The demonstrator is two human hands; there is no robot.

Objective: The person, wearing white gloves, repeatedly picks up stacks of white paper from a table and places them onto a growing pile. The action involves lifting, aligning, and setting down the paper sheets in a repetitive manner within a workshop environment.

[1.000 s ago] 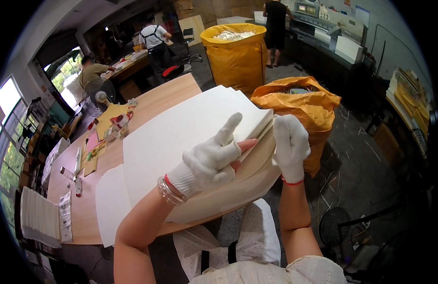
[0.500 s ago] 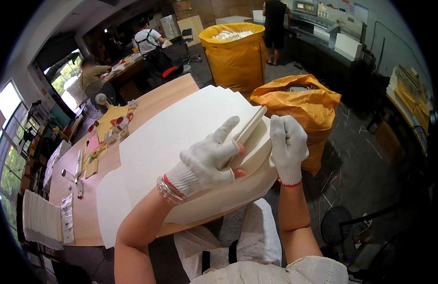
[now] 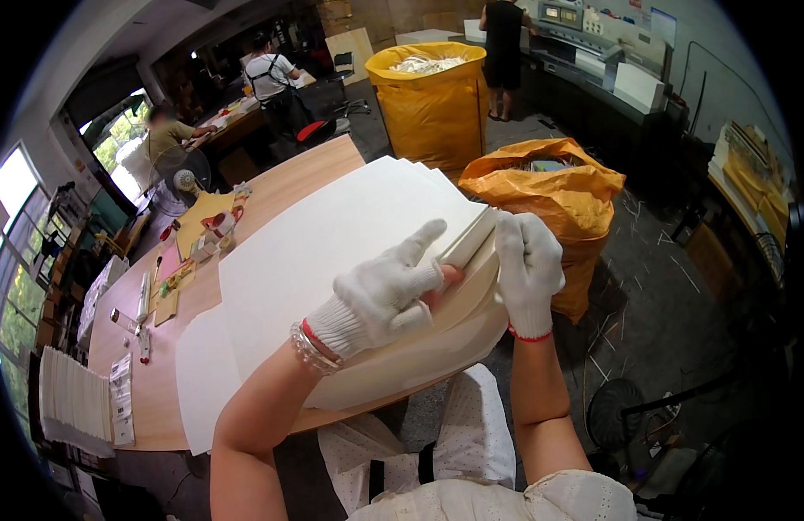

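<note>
A big stack of white paper sheets (image 3: 324, 239) lies over the table, its edges slightly fanned at the far side. My right hand (image 3: 529, 265), in a white knit glove, is closed on the sheets' right edge and keeps it curled up. Across the bend from it, my left hand (image 3: 380, 291) rests on the paper with its fingers apart. Two bare fingertips poke out of the left glove and touch the raised sheet edges; they are slightly blurred. How many sheets the right fingers pinch is hidden.
The wooden table (image 3: 311, 169) bears tape rolls (image 3: 221, 223) and small tools on the left. A booklet stack (image 3: 72, 404) stands at its near left corner. Beyond my right hand are an orange sack (image 3: 584, 195) and a yellow bin (image 3: 428, 108). Other people work farther back.
My left fingers have shifted slightly right and up along the curled sheet edges, and fewer edges stand apart under them. The right hand has barely moved. A person at the back left has stretched out an arm.
</note>
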